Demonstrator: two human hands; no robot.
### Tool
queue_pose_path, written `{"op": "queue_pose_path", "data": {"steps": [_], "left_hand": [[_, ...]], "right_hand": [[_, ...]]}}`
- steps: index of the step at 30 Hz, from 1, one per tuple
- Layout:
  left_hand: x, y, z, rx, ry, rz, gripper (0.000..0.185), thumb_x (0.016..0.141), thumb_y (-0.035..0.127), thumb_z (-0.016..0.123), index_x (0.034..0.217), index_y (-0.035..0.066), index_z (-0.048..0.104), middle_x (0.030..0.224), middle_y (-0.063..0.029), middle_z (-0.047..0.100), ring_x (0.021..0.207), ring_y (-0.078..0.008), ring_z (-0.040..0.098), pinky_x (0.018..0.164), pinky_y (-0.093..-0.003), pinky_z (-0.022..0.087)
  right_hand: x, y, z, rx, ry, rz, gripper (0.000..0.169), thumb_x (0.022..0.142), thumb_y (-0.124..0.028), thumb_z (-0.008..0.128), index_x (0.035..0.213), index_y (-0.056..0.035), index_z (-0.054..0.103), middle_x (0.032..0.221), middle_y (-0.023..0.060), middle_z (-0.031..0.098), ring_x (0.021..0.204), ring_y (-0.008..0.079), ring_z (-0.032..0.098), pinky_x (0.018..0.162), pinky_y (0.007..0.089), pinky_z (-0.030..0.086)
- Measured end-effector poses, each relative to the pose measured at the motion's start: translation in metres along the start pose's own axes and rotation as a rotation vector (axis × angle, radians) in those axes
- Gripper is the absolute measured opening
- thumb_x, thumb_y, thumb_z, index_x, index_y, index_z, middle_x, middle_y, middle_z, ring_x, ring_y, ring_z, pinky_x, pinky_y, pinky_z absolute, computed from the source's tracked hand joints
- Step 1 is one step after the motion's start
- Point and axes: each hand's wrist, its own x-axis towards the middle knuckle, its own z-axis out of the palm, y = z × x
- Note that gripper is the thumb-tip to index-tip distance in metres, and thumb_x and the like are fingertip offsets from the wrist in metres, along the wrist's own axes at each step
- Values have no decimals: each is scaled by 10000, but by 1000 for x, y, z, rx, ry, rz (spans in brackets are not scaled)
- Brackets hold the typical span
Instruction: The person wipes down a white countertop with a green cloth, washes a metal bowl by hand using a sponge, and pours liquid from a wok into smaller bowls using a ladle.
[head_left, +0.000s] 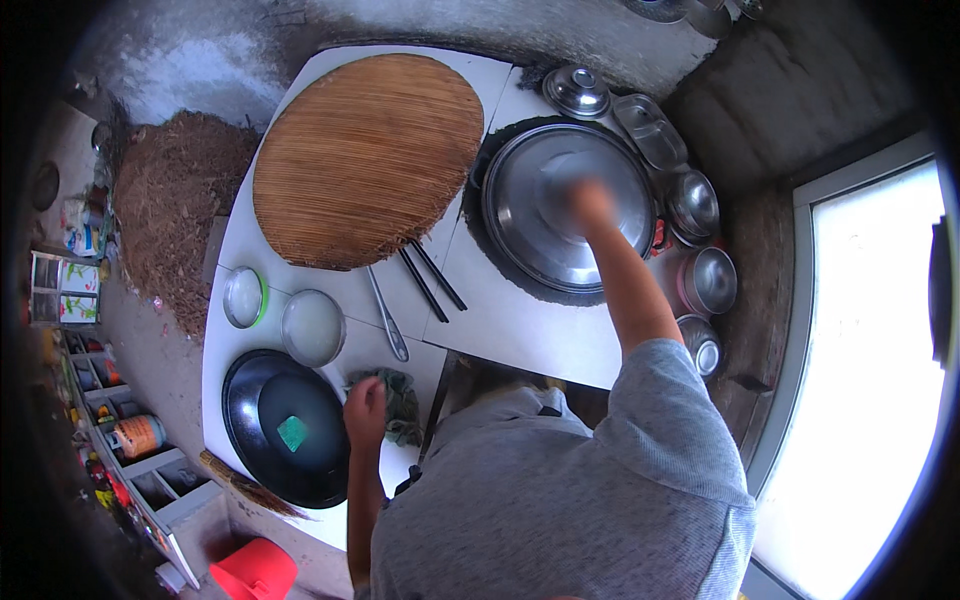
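My right hand is over the middle of a round metal lid set on the stove; the hand is blurred, its fingers and the lid's knob hidden. My left hand hangs with bent fingers beside a crumpled green cloth, near the rim of a black basin. A green scouring pad lies in the basin's cloudy water. Behind the cloth, a metal utensil handle and a pair of black chopsticks stick out from under a large round wooden lid.
Metal bowls and a divided metal tray line the counter's right side. Two bowls of whitish content sit at the left, near a straw brush. A red bucket stands below the counter.
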Motion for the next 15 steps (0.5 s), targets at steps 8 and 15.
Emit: {"op": "queue_pose_path", "data": {"steps": [8,15], "left_hand": [[187,94,103,591,9,532,376,669,188,664,994,81,507,1002,-87,488,918,-277,494,734,-380,446],[253,74,152,863,55,552,79,731,146,501,803,122,481,847,-45,478,793,-237,499,654,-375,409]], "right_hand": [[5,32,45,86,237,-204,142,784,-123,516,894,-54,574,817,96,570,728,219,562,653,316,450],[1,37,17,104,301,-243,136,714,-101,579,842,-57,575,767,93,554,690,216,547,618,324,437]]}}
